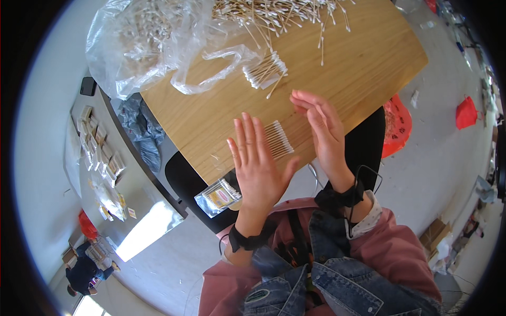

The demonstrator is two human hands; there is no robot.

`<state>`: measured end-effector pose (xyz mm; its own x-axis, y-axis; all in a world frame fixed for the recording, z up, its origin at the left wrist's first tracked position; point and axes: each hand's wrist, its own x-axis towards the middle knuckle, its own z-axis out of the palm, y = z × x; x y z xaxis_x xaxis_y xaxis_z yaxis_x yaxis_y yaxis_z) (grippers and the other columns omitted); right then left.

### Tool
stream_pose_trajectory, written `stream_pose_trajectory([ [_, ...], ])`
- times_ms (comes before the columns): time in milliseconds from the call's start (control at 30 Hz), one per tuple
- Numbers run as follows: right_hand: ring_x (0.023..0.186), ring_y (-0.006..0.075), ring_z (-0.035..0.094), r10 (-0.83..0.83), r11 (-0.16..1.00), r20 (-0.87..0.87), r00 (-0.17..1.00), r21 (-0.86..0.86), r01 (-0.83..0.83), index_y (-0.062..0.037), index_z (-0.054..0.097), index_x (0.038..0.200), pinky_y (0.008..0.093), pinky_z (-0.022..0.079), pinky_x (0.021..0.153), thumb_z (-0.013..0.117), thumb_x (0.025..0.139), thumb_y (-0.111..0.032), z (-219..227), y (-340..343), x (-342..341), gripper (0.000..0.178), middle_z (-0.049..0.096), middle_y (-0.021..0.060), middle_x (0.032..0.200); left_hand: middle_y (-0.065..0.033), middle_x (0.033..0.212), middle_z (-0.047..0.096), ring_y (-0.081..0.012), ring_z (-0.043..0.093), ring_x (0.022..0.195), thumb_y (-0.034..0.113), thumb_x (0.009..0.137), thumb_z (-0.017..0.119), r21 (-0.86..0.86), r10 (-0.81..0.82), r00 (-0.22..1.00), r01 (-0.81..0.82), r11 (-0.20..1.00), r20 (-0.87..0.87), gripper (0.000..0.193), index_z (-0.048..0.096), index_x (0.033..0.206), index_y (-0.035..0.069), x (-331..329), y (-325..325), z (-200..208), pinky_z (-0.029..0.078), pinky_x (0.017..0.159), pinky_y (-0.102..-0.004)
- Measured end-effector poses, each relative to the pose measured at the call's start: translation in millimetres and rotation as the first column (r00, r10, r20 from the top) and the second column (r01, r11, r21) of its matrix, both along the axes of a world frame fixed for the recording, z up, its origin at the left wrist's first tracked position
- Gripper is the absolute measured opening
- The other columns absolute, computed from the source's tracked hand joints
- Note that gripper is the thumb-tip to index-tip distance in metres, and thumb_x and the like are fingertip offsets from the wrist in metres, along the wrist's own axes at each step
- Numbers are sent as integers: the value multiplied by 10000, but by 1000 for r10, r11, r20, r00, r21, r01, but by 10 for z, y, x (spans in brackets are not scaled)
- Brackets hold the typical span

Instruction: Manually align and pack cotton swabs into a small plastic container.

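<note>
My left hand (pixel 255 166) is spread flat with its back up, over the near part of the wooden table (pixel 358 58), and holds nothing. Partly behind its fingers lies a neat row of cotton swabs (pixel 279 139). To the right, my right hand (pixel 325 126) is raised with fingers stretched and slightly curved, apart from the row and with nothing visible in it. Beyond both hands sits a bundle of cotton swabs (pixel 266 71) on a white strip. By my left wrist, a clear pack of swabs (pixel 221 196) with a yellow label rests near the table's edge.
A large heap of loose swabs (pixel 279 13) covers the far table, beside a clear plastic bag (pixel 142 47) full of more. On the left, another table (pixel 142 210) carries several swab packs (pixel 97 145) and a black phone (pixel 88 86). A person (pixel 83 271) is at lower left.
</note>
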<state>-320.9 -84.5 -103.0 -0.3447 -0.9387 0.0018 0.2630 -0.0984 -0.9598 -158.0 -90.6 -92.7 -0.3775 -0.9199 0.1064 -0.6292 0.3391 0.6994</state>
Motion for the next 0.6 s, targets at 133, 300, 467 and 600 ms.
stream_pose_trajectory([
  [133, 1089, 208, 617, 72, 997, -309, 948, 25, -68, -22, 701, 1003, 323, 470, 953, 534, 930, 68, -63, 199, -178, 203, 663, 110, 1116, -275, 1619, 220, -393, 163, 1532, 687, 801, 622, -50, -96, 870, 137, 989, 484, 1131, 250, 1528, -96, -53, 78, -110, 141, 1226, -527],
  [300, 903, 248, 608, 117, 989, -644, 756, 3, -151, -64, 682, 771, 332, 464, 805, 601, 779, 115, -96, 300, -243, 197, 657, 63, 939, -263, 1620, 234, -372, 187, 1531, 768, 741, 601, -64, -88, 824, 148, 987, 559, 1212, 276, 1517, -104, -72, 89, -146, 160, 1225, -511],
  [467, 855, 264, 587, 75, 980, -766, 639, -61, -188, -75, 671, 750, 361, 452, 771, 646, 741, 93, -132, 296, -217, 170, 640, 28, 899, -263, 1621, 230, -369, 185, 1532, 770, 750, 586, -75, -83, 828, 149, 986, 554, 1207, 269, 1521, -102, -69, 102, -173, 154, 1228, -506],
  [600, 858, 267, 583, 71, 980, -796, 601, -57, -192, -82, 666, 748, 375, 448, 777, 657, 739, 75, -137, 298, -212, 157, 628, 31, 897, -263, 1623, 226, -371, 184, 1532, 767, 750, 588, -62, -89, 838, 144, 988, 538, 1206, 267, 1522, -102, -69, 101, -170, 152, 1229, -507],
])
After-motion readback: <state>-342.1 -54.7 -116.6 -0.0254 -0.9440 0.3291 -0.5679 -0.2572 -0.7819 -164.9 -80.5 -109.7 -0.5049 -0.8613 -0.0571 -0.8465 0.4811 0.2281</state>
